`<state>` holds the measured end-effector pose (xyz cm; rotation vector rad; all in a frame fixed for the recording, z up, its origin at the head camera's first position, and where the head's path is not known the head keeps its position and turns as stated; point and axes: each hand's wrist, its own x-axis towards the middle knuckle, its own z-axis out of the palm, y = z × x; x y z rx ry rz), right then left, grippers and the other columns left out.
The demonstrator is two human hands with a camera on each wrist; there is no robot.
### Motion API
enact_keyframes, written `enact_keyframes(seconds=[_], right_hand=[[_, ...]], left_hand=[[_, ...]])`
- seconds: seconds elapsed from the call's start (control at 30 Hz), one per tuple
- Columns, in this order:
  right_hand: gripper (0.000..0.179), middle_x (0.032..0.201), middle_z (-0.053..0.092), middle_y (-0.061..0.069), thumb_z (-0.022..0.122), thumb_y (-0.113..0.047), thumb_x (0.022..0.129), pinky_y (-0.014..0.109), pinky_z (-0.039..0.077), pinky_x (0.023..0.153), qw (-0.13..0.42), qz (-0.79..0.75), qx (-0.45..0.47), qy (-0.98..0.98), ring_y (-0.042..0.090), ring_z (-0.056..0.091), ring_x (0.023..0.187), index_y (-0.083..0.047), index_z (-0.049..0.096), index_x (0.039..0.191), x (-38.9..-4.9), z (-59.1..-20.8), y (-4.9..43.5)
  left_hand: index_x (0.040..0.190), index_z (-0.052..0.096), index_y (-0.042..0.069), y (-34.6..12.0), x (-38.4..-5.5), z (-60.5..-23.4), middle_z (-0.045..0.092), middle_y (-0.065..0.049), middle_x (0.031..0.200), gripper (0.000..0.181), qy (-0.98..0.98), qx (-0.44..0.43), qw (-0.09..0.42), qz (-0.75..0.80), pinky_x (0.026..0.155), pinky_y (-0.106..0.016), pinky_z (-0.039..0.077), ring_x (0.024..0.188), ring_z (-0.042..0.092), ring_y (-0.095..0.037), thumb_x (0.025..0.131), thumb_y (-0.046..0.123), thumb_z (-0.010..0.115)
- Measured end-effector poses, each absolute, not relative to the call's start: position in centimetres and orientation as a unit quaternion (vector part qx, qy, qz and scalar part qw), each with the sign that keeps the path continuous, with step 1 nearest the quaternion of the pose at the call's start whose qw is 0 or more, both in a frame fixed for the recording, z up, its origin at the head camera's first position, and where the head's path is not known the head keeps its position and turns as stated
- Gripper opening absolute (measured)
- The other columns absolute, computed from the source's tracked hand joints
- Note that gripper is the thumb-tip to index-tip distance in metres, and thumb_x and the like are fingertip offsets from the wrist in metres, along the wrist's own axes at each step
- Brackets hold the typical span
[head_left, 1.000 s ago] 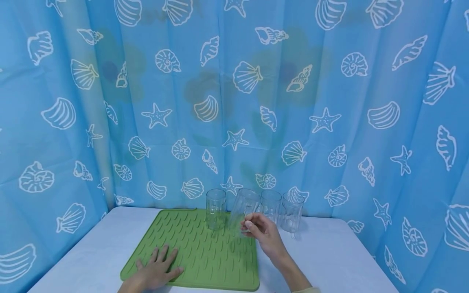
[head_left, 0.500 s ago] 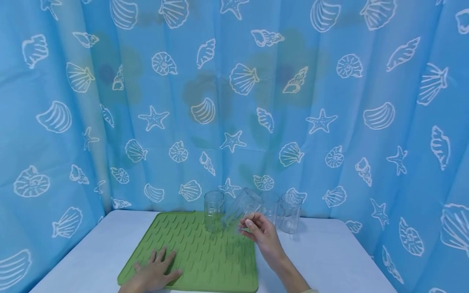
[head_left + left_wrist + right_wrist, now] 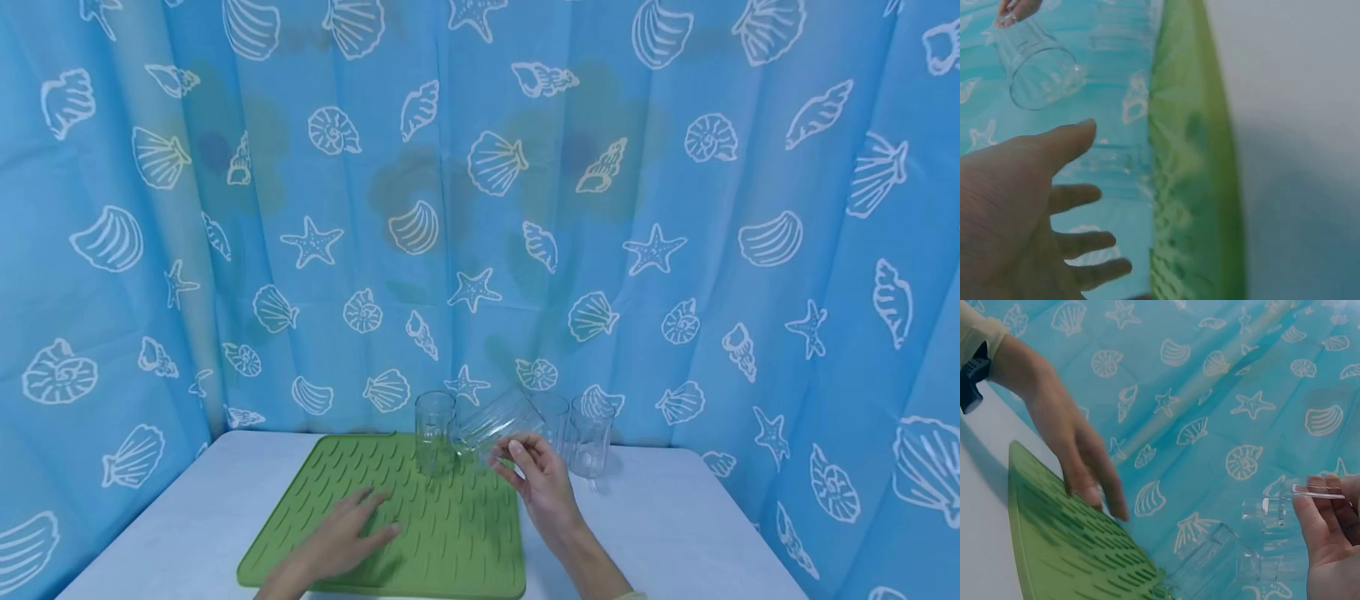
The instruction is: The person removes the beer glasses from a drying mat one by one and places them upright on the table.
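A clear drinking glass (image 3: 497, 421) is held in my right hand (image 3: 551, 496), pinched between thumb and fingers. It leans far over, nearly lying on its side above the back right of a green ribbed mat (image 3: 420, 533). In the left wrist view, the wide end of this glass (image 3: 1041, 78) points away from the fingers. My left hand (image 3: 337, 537) hovers just over the mat's left part, fingers extended and holding nothing. Another clear glass (image 3: 435, 429) stands upright on the mat's back edge, just left of the held one.
Two more clear glasses, one partly behind the right hand (image 3: 553, 417) and one farther right (image 3: 592, 433), stand on the white table (image 3: 675, 517) beside the mat. A blue seashell curtain (image 3: 480, 208) hangs along the table's back and sides.
The held glass has tipped from a slight lean to nearly horizontal in my right hand. My left hand has risen off the mat and shifted right.
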<state>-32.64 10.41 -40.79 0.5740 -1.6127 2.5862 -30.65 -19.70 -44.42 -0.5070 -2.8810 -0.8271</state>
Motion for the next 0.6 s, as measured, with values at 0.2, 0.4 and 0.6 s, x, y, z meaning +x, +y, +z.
enact_keyframes(seconds=[0.2,0.4,0.6], right_hand=[[0.017,0.113,0.062,0.002,0.052,-0.021,0.103,0.032,0.052,0.108,0.020,0.862,0.160,-0.480,0.012,0.064,0.110,-0.007,0.051,0.114,-32.1,-40.2,10.3],[0.014,0.112,0.062,0.002,0.051,-0.017,0.103,0.031,0.051,0.109,0.026,0.889,0.140,-0.436,0.013,0.064,0.110,-0.006,0.051,0.112,-31.8,-39.8,10.1],[0.018,0.116,0.063,0.004,0.051,-0.017,0.103,0.030,0.048,0.111,0.029,0.906,0.122,-0.403,0.013,0.065,0.112,-0.006,0.051,0.117,-31.6,-39.4,9.9]], left_hand=[[0.139,0.053,0.008,-17.7,-31.7,-43.2,0.053,-0.019,0.140,0.060,-0.914,-0.184,0.120,-0.342,0.107,-0.062,0.046,0.129,0.051,-0.040,0.095,0.048,0.060],[0.143,0.049,0.012,-15.4,-33.1,-41.9,0.054,-0.014,0.142,0.060,-0.881,-0.164,0.162,-0.413,0.098,-0.052,0.056,0.125,0.056,-0.036,0.096,0.048,0.059],[0.146,0.045,0.015,-12.8,-33.8,-40.7,0.052,-0.017,0.144,0.061,-0.829,-0.175,0.193,-0.495,0.096,-0.049,0.058,0.126,0.055,-0.037,0.096,0.045,0.061]])
